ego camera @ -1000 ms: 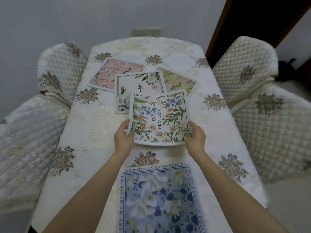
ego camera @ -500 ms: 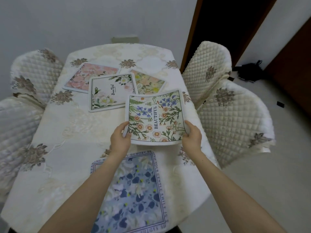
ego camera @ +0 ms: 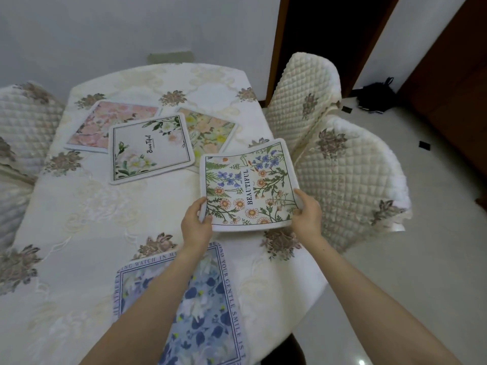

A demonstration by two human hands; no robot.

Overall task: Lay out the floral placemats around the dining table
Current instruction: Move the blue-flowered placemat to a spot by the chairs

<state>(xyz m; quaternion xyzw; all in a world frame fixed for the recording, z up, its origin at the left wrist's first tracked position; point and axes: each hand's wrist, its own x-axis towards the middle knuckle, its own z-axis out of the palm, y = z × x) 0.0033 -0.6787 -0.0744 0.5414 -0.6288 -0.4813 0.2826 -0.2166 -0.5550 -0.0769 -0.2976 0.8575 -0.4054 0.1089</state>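
**5 placemats in view, 1 of them in your hands**

The dining table (ego camera: 79,206) fills most of your view under a cream embroidered cloth with brown flower motifs. 2 quilted chairs (ego camera: 350,180) stand at its right side, and another quilted chair (ego camera: 23,122) shows at the left edge.

Nearest you, the blue placemat (ego camera: 210,312) lies flat at the table's near edge, partly under your left forearm. At the far end, 3 mats overlap: the pink placemat (ego camera: 105,122) on the left, the peach and yellow placemat (ego camera: 213,130) on the right, and the white "Beautiful" placemat (ego camera: 150,148) on top of both.

The wildflower placemat (ego camera: 247,183), printed "BEAUTIFUL", is in your grasp above the table's right edge, next to the nearer right-hand chair. It sags a little between your hands, and its far left corner overlaps the peach and yellow one in this view.

Your left hand (ego camera: 196,227) is closed on its near left corner, thumb on top. Your right hand (ego camera: 307,213) pinches its right edge near the bottom corner, thumb on the printed face.
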